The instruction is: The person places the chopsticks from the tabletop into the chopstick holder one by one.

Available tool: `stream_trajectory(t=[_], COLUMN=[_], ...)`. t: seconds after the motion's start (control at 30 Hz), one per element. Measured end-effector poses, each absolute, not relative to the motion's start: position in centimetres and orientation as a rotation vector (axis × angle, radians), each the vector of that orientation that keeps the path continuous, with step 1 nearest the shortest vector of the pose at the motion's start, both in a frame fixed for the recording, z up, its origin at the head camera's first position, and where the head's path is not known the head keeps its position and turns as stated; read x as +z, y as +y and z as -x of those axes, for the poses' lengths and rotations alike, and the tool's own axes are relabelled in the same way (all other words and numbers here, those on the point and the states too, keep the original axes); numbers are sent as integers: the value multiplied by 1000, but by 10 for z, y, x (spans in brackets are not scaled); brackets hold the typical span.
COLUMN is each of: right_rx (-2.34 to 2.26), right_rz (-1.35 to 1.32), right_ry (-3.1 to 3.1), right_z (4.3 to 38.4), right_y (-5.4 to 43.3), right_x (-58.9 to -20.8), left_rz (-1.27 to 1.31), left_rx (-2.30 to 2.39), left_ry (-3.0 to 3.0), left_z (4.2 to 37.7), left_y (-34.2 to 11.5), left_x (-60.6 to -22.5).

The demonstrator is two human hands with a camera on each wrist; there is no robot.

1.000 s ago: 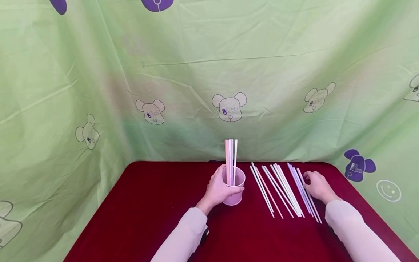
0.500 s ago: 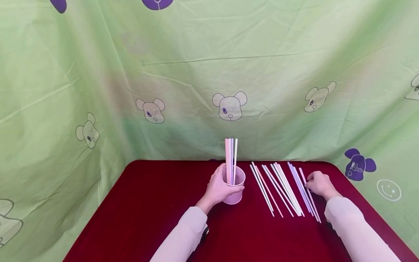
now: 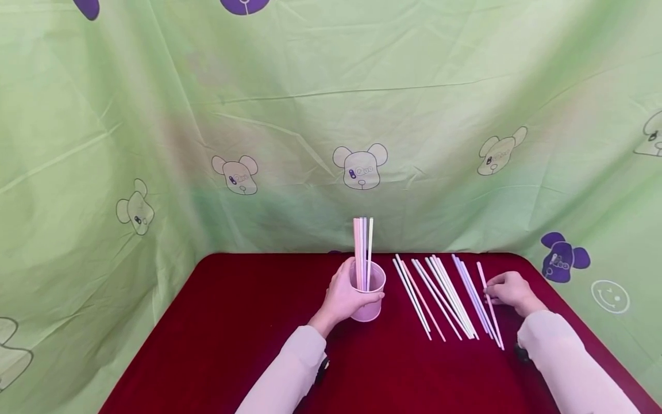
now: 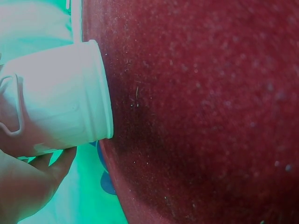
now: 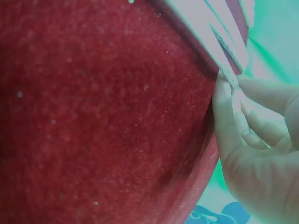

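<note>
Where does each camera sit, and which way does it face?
Head: on the head, facing forward and down; left hand, right hand, sleeves show.
Left wrist: on that wrist, facing the cup; left hand partly shows.
Right wrist: on that wrist, facing a stick and the fingers pinching it.
Head and left wrist share the cup.

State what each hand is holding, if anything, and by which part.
The left hand holds the pink cup round its upper side, near the rim. The right hand pinches a pale pink stick between its middle and its far end.
</note>
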State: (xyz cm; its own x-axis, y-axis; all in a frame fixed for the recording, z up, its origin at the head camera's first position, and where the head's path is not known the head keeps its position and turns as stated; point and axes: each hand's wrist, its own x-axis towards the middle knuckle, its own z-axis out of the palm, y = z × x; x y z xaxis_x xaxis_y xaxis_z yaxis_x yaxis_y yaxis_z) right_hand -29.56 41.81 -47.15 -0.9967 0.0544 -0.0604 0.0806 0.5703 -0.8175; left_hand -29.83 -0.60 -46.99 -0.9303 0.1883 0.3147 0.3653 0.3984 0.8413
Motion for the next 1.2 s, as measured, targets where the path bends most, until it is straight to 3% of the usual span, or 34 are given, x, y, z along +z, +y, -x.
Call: stream_trajectory(t=[0.53, 0.93, 1.2], right_rx=[-1638, -1266, -1355], right_rz=[-51, 24, 121], right_ry=[2746, 3087, 3088], right_z=[292, 295, 296], right_y=[405, 372, 344], right_x=[-452, -427, -406], left_rz=[485, 492, 475], left_rx=[-1563, -1588, -1569], left_ry=[-2488, -2476, -2489], left_z=[297, 295, 296], left_y=[-6, -7, -6], left_x=[-469, -468, -470])
